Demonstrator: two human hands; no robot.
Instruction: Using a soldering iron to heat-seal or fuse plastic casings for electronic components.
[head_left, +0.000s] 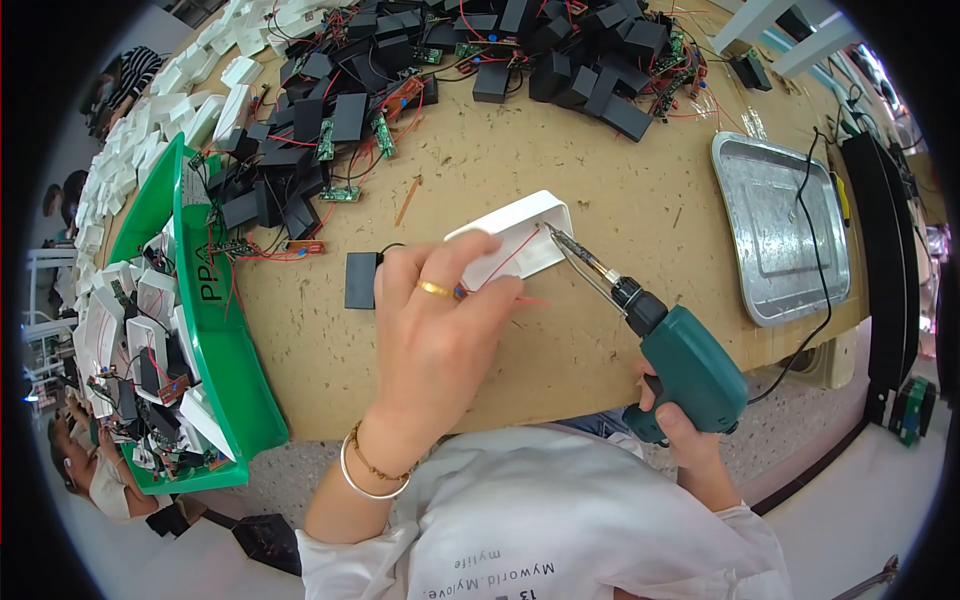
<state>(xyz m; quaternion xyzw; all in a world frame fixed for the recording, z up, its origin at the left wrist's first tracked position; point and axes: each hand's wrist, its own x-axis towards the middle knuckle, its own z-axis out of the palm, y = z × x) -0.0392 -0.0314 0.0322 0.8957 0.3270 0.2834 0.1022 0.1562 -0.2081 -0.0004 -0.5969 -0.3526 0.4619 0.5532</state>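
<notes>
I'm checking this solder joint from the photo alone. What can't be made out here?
Head view only:
- The joint inside the white housing: too small, and its wall hides where the soldering gun tip lands.
- What the left hand pinches: fingers cover all but a red wire.
- The right hand: mostly behind the gun's green grip.
- Boards in the green bin: too small, bent near the rim.

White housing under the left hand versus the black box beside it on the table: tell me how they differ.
The white housing is pale and open-topped, with a red wire inside; the black box is dark and closed-looking. The white housing is the larger, and is pinned by the left hand while the soldering gun tip meets it; the black box lies just beside that hand. Both are rectangular and rest on the table.
</notes>
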